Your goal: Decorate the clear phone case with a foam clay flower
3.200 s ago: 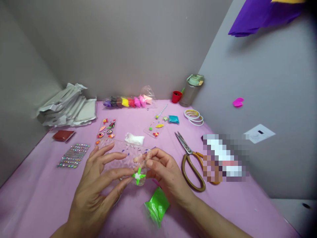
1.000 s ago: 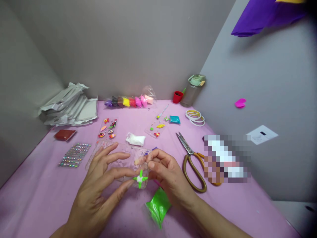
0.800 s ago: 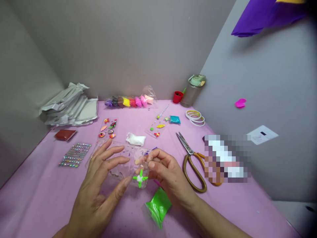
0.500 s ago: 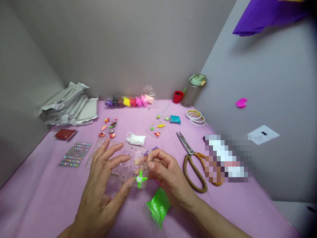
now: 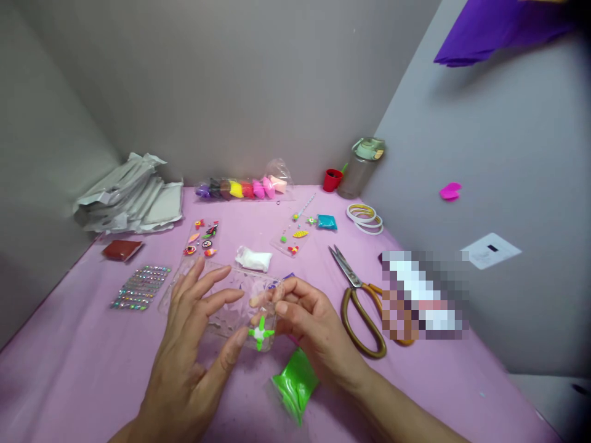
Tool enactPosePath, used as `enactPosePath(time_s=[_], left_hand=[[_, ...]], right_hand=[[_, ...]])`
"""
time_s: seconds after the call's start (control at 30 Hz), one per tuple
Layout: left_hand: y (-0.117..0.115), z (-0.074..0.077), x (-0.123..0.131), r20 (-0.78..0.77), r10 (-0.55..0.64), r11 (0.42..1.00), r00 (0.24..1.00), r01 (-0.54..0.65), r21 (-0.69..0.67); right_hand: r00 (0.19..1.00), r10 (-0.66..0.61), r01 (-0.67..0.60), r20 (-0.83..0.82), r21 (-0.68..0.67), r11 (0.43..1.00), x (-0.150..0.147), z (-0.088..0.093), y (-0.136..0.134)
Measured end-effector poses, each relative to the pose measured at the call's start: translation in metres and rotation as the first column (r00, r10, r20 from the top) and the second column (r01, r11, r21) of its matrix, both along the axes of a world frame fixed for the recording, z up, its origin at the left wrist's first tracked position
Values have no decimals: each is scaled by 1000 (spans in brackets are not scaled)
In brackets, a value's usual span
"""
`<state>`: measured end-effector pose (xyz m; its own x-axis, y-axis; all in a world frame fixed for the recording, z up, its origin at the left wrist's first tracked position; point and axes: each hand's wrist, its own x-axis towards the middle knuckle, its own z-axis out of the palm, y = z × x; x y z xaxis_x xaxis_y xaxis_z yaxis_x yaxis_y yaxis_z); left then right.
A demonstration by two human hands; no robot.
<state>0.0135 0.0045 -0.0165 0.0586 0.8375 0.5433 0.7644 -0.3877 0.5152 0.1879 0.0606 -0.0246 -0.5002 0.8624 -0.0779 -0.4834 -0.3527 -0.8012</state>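
A clear plastic phone case is tilted up over the table. My right hand pinches its right end, with some fingers behind it, seen through the plastic. At the case's lower right corner sits a small clay flower with bright green petals and a white centre. My left hand is open in front of the case, fingers spread, thumb tip right beside the flower. Whether that thumb touches it I cannot tell. Below my right hand lies a bag of green clay. A white clay packet rests behind the case.
Scissors and tape rings lie to the right. Rhinestone strips and a brown packet are at left. Charm sheets, a teal packet, clay packs, a red cup and a bottle stand farther back.
My left thumb has drawn back slightly from the clay flower. The phone case and my right hand stay practically where they were.
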Motion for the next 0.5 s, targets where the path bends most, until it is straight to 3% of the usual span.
enactPosePath(time_s=[0.5], left_hand=[[2,-1,1,-20,-3,1000,1000,3,9]], right_hand=[[1000,14,-14,-21,8,1000,-1,1,1]])
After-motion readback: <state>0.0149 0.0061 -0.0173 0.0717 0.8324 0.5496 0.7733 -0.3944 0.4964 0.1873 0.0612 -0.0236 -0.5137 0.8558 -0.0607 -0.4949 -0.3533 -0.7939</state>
